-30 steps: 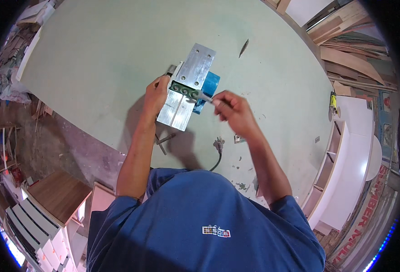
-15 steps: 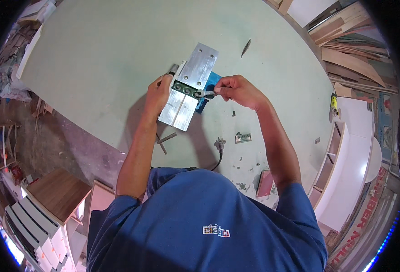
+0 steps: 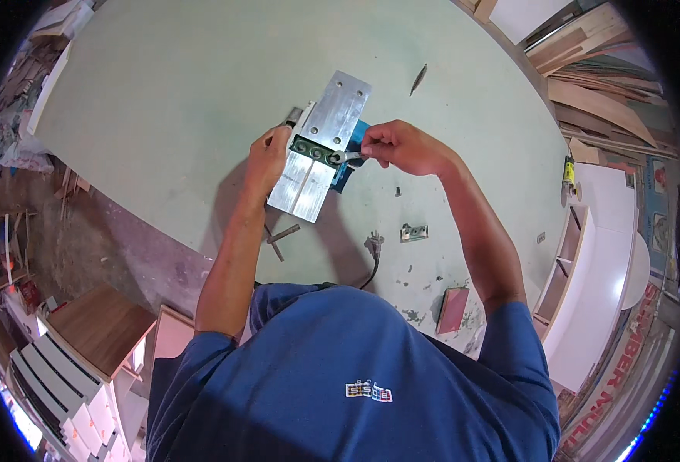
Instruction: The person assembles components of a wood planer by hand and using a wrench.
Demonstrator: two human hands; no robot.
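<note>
An electric hand planer [image 3: 303,185] lies upside down on the pale green table, its two bright metal sole plates facing up and blue body showing at the right. Between the plates sits the dark cutter drum [image 3: 314,148] with several round bolt heads. My left hand [image 3: 267,160] is closed on the planer's left side, fingers partly hidden. With pinched fingers my right hand [image 3: 401,148] grips a small wrench [image 3: 348,156], whose head rests at the drum's right-hand bolt. A small dark bolt [image 3: 398,192] lies nearer me, below my right hand.
A metal blade holder [image 3: 414,233], a power plug [image 3: 375,245] with black cord and a T-shaped metal tool [image 3: 282,240] lie near me. A thin dark strip [image 3: 418,80] lies farther off. A reddish block [image 3: 452,310] sits near the front edge. Wood offcuts [image 3: 598,108] are stacked at right.
My right hand and forearm have shifted slightly, with the elbow farther out to the right. The wrench stays at the same bolt, and my left hand keeps its hold.
</note>
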